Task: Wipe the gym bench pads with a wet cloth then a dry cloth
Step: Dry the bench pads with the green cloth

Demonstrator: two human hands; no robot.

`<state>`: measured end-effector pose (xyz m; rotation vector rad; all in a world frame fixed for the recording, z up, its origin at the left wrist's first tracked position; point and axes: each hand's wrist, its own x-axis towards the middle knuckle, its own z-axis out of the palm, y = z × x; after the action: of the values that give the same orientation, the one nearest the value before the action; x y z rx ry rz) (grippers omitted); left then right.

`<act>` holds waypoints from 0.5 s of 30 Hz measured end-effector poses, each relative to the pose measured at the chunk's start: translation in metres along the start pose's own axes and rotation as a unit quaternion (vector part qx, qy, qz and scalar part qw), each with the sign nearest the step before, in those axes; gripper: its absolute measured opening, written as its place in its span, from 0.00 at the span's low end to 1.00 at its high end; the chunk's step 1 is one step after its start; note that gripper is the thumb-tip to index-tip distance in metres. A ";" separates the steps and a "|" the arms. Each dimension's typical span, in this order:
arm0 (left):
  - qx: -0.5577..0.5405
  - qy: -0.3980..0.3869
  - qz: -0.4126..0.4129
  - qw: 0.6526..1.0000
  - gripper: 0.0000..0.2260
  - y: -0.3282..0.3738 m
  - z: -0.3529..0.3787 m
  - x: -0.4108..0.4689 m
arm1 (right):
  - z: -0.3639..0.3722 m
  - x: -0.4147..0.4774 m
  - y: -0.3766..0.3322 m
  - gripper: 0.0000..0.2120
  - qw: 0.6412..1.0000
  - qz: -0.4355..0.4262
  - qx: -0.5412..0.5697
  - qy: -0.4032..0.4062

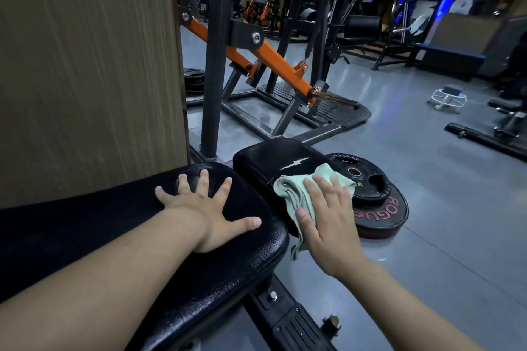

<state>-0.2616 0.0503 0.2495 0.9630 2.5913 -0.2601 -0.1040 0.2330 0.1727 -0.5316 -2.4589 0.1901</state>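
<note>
Sweep your right hand, flat on the cloth, toward 12 o'clock across the small pad (left hand splayed, bracing the long pad).

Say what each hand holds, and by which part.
Nothing is gripped. The right hand presses flat on the green cloth, mid-cloth, on the small pad; the left hand rests on the long pad.

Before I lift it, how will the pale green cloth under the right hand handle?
The pale green cloth is probably floppy: it bunches in folds and a corner droops off the black seat pad. Pressed by the right hand, it should slide on that glossy vinyl.
</note>
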 end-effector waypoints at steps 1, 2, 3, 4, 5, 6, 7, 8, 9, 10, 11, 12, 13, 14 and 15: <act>0.000 0.002 0.000 1.000 0.48 0.000 0.001 0.000 | -0.001 0.001 0.003 0.28 1.000 -0.015 -0.003 0.000; 0.000 0.003 -0.001 1.000 0.48 -0.002 0.001 0.000 | -0.003 0.004 0.009 0.28 0.999 -0.041 -0.005 -0.003; 0.000 0.004 -0.001 1.000 0.48 -0.002 0.002 0.000 | -0.005 0.008 0.016 0.28 0.997 -0.073 -0.005 -0.010; 0.001 0.004 -0.002 1.000 0.49 -0.002 0.002 0.000 | -0.007 0.013 0.025 0.28 0.995 -0.103 -0.006 -0.014; 0.003 0.004 -0.001 1.000 0.49 -0.002 0.002 0.000 | -0.008 0.018 0.035 0.27 0.992 -0.125 -0.005 -0.016; 0.004 0.004 0.000 1.000 0.48 -0.001 0.002 0.000 | -0.010 0.024 0.042 0.27 0.991 -0.136 -0.001 -0.012; 0.006 0.005 0.001 1.000 0.48 -0.001 0.002 0.000 | -0.011 0.029 0.049 0.26 0.990 -0.138 0.006 -0.005; 0.006 0.005 0.002 1.000 0.48 0.000 0.002 0.000 | -0.013 0.034 0.053 0.25 0.991 -0.136 0.014 0.005; 0.006 0.005 0.002 1.000 0.48 0.001 0.001 0.000 | -0.013 0.039 0.057 0.25 0.991 -0.135 0.019 0.012; 0.005 0.005 0.003 1.000 0.48 0.001 0.001 0.001 | -0.014 0.042 0.060 0.24 0.991 -0.135 0.022 0.014; 0.004 0.005 0.002 1.000 0.48 0.001 0.001 0.001 | -0.015 0.045 0.063 0.24 0.991 -0.134 0.021 0.010; 0.004 0.005 0.001 1.000 0.48 0.001 0.001 0.001 | -0.016 0.047 0.064 0.24 0.991 -0.130 0.019 0.002; 0.004 0.004 0.000 1.000 0.48 0.000 0.001 0.000 | -0.017 0.048 0.064 0.24 0.992 -0.122 0.017 -0.007; 0.004 0.003 -0.001 1.000 0.48 0.000 0.001 0.000 | -0.017 0.046 0.062 0.24 0.994 -0.111 0.014 -0.014; 0.005 0.002 -0.001 1.000 0.48 0.000 0.002 0.000 | -0.017 0.044 0.059 0.24 0.995 -0.094 0.009 -0.018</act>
<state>-0.2611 0.0493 0.2482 0.9662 2.5974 -0.2723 -0.1065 0.3053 0.1948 -0.2886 -2.5232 0.1450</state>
